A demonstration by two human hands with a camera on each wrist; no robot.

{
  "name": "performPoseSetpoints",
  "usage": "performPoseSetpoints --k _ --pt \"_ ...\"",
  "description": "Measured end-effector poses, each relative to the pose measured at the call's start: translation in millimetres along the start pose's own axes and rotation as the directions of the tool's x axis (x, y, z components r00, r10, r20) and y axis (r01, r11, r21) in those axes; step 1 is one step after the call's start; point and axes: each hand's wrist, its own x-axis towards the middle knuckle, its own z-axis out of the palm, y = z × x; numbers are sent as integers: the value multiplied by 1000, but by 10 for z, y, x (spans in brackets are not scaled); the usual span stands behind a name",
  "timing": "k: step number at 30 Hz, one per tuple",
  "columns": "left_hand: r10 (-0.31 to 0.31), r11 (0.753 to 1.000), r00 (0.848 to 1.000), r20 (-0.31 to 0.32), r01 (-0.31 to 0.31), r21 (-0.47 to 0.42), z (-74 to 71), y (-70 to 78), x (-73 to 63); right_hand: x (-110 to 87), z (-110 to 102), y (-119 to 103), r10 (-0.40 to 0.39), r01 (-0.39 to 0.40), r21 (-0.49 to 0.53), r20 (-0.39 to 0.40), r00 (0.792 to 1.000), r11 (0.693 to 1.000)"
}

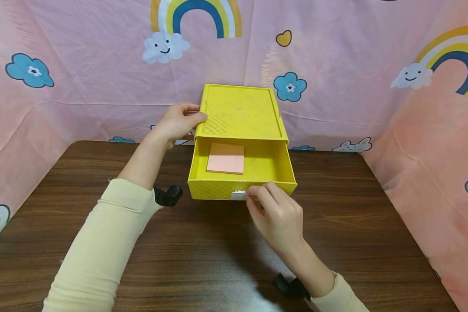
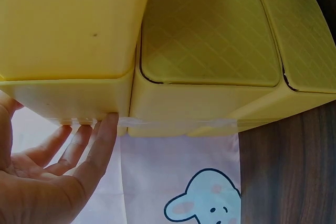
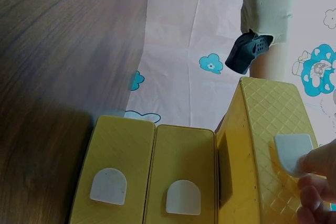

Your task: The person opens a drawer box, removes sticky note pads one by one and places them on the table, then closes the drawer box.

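A yellow plastic drawer unit (image 1: 239, 112) stands at the back of the table, its top drawer (image 1: 208, 190) pulled well out. Inside that drawer lies a pink pad of sticky notes (image 1: 226, 159), left of the middle. With thumb and fingertips, my right hand (image 1: 277, 212) pinches the white tab handle (image 3: 293, 149) on the drawer front. My left hand (image 1: 179, 123) rests against the unit's upper left side, thumb at the top edge. In the left wrist view its extended fingers (image 2: 102, 148) touch the yellow side wall.
Below the pulled drawer, two more drawers sit closed, with white tab handles (image 3: 108, 186) on their fronts. Dark wood-grain table (image 1: 203, 260) spreads in front of the unit. Pink patterned cloth (image 1: 101, 65) hangs behind and at both sides.
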Motion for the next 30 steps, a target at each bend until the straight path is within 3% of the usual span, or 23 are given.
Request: performPoseSetpoints --k 30 --pt "1 1000 1000 -4 -1 -20 -3 -2 2 -90 -169 -113 -57 57 -5 16 998 998"
